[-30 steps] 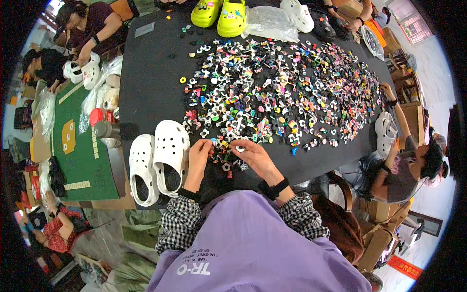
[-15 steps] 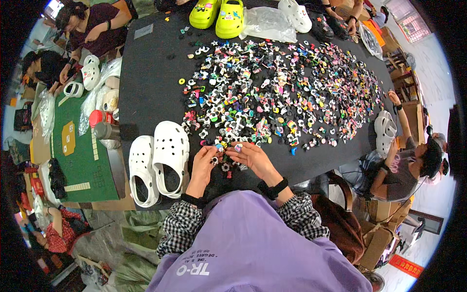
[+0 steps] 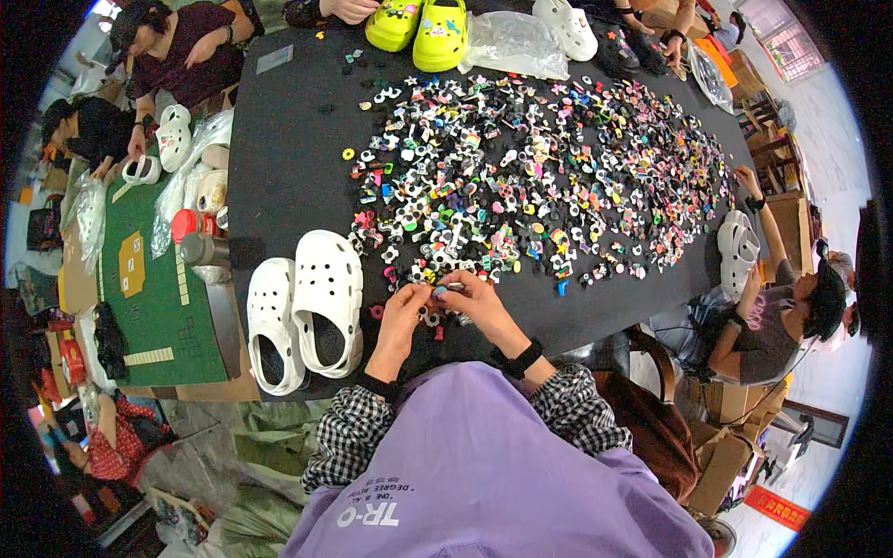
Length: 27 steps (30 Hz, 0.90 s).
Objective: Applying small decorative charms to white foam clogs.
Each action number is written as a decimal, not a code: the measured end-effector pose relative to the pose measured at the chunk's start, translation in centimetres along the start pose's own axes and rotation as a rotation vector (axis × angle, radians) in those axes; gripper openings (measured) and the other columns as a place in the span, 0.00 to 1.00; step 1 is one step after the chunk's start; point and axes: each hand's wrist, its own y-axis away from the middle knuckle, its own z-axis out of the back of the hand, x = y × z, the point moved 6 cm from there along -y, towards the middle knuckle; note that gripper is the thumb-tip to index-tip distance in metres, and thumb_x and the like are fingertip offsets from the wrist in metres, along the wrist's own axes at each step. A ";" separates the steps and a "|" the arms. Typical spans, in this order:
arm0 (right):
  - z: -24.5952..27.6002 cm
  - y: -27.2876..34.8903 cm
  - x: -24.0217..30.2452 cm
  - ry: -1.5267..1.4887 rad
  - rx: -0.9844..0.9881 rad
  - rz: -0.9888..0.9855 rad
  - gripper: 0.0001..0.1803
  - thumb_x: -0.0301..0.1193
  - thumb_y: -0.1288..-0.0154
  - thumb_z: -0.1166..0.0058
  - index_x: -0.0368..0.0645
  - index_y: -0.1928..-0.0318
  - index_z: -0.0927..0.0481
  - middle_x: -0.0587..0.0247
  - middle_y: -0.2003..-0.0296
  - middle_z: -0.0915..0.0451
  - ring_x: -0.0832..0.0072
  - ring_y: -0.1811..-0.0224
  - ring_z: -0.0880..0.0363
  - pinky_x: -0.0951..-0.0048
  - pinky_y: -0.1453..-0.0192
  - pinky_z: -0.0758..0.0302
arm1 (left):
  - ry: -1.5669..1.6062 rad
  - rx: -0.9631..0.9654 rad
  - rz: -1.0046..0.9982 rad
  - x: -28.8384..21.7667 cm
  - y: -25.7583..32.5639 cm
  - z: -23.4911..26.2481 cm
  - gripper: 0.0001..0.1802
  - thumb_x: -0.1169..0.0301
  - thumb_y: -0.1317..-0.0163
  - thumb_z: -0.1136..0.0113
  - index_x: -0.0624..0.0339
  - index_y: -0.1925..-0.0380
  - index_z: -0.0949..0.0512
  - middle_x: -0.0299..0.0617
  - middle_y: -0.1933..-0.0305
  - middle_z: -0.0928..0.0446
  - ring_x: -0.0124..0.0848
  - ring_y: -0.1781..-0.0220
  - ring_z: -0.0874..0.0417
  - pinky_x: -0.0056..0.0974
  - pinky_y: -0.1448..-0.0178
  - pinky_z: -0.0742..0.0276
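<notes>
My left hand (image 3: 400,322) and my right hand (image 3: 478,309) meet at the near edge of a big spread of small colourful shoe charms (image 3: 521,177) on the black table. Both hands are closed in a pinch, fingertips touching or nearly so. A small shoe charm (image 3: 440,291), bluish, shows between them; the fingers cover most of what they hold. Left of my hands stands a pair of white clogs with holes, the left clog (image 3: 272,302) and the right clog (image 3: 326,270). Several loose charms lie just under my fingers.
Lime-green clogs (image 3: 439,37), a clear plastic bag (image 3: 516,46) and a white clog (image 3: 565,28) stand at the far edge. Another white clog (image 3: 738,253) is at the right edge. Co-workers sit around. A green mat (image 3: 153,316) and a red-lidded jar (image 3: 191,226) are at left.
My hands have come closer together, the fingertips now meeting over the charms. At the far edge a co-worker's hand has appeared beside the lime-green clogs.
</notes>
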 end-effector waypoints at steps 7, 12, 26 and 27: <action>1.3 1.0 -0.2 -0.221 -0.089 -0.058 0.11 0.29 0.29 0.48 0.40 0.50 0.27 0.65 0.58 0.23 0.75 0.56 0.19 0.73 0.50 0.21 | 0.223 0.069 -0.032 -0.3 -0.7 0.9 0.15 0.77 0.35 0.52 0.68 0.50 0.26 0.44 0.50 0.23 0.34 0.45 0.22 0.36 0.38 0.27; 2.8 2.1 -1.2 0.017 -0.015 -0.108 0.09 0.31 0.28 0.50 0.41 0.52 0.27 0.65 0.58 0.25 0.78 0.59 0.20 0.75 0.53 0.22 | 0.112 0.053 -0.153 -1.3 -1.0 1.2 0.19 0.85 0.40 0.56 0.69 0.47 0.28 0.47 0.47 0.24 0.34 0.42 0.23 0.34 0.35 0.29; 7.2 4.6 -1.4 -0.099 -0.341 -0.100 0.09 0.34 0.31 0.44 0.41 0.63 0.25 0.67 0.69 0.22 0.81 0.69 0.25 0.78 0.64 0.28 | 0.080 -0.046 -0.032 -1.4 -1.1 1.6 0.12 0.70 0.27 0.52 0.64 0.51 0.25 0.42 0.57 0.19 0.28 0.57 0.17 0.31 0.52 0.22; 8.0 4.3 -2.4 -0.080 -0.400 -0.060 0.09 0.32 0.31 0.45 0.39 0.60 0.24 0.64 0.69 0.21 0.80 0.69 0.24 0.77 0.64 0.27 | 0.078 -0.043 -0.032 -1.4 -1.2 1.5 0.12 0.70 0.27 0.52 0.64 0.51 0.25 0.42 0.57 0.19 0.28 0.57 0.17 0.31 0.52 0.22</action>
